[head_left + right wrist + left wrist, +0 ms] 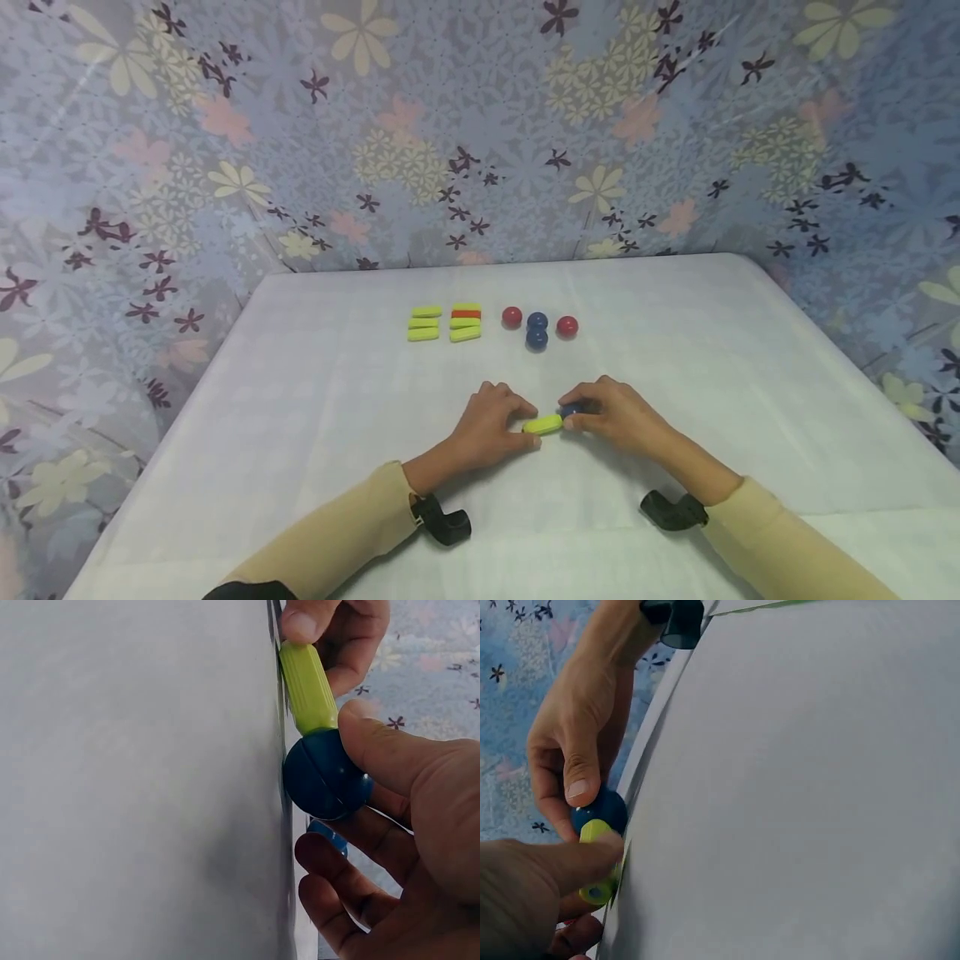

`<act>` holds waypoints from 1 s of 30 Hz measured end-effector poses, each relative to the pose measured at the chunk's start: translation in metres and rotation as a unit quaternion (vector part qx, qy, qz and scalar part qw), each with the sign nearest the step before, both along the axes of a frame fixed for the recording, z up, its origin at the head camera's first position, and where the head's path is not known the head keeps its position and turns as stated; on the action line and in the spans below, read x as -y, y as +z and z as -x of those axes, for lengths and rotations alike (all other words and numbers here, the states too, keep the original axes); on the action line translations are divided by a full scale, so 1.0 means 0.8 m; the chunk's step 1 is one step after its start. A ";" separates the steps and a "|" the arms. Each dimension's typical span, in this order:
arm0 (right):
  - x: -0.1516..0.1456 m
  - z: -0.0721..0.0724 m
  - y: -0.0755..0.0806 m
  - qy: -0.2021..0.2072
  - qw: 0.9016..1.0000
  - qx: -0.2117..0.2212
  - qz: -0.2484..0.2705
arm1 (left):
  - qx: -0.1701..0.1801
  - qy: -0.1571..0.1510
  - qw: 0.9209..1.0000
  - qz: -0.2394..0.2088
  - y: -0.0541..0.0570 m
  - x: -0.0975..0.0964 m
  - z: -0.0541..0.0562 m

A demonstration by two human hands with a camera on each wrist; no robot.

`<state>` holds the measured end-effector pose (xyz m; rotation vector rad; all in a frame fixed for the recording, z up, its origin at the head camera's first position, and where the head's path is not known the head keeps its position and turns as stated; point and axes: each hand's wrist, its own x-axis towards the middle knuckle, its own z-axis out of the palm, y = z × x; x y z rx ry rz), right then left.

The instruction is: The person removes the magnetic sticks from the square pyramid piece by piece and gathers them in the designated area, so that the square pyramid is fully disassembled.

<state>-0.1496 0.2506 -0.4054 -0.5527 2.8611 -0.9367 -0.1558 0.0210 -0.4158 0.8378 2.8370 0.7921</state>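
In the head view, a yellow-green ribbed rod (542,425) joins end to end with a blue ball (571,411) low over the white table. My right hand (618,414) pinches the ball between thumb and fingers. At the rod's other end, my left hand (491,425) has its thumb and forefinger curled about it. The right wrist view shows the ball (324,776) with a seam line, pressed against the end of the rod (309,688). In the left wrist view, my left thumb crosses in front of the rod (595,830), and its near end shows a hole.
Farther back on the table (337,467) lie several yellow-green rods (423,323) in two columns, with one red rod (466,315) among them. Right of these are two red balls (512,317) and two blue balls (537,337). A flowered cloth (480,133) hangs behind the table.
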 end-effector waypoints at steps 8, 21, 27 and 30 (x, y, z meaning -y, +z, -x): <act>0.001 0.000 -0.001 0.009 1.000 0.000 0.001 | 0.009 0.021 0.999 -0.034 -0.001 0.001 0.003; 0.001 -0.004 0.002 0.019 1.000 -0.015 -0.017 | 0.047 0.026 0.995 -0.081 -0.004 0.000 0.010; 0.004 -0.004 0.004 0.024 0.999 -0.012 -0.034 | 0.048 0.054 0.994 -0.083 0.001 0.020 0.015; 0.002 -0.003 0.004 0.022 0.999 -0.011 -0.039 | 0.030 0.087 0.991 -0.095 0.003 0.041 0.027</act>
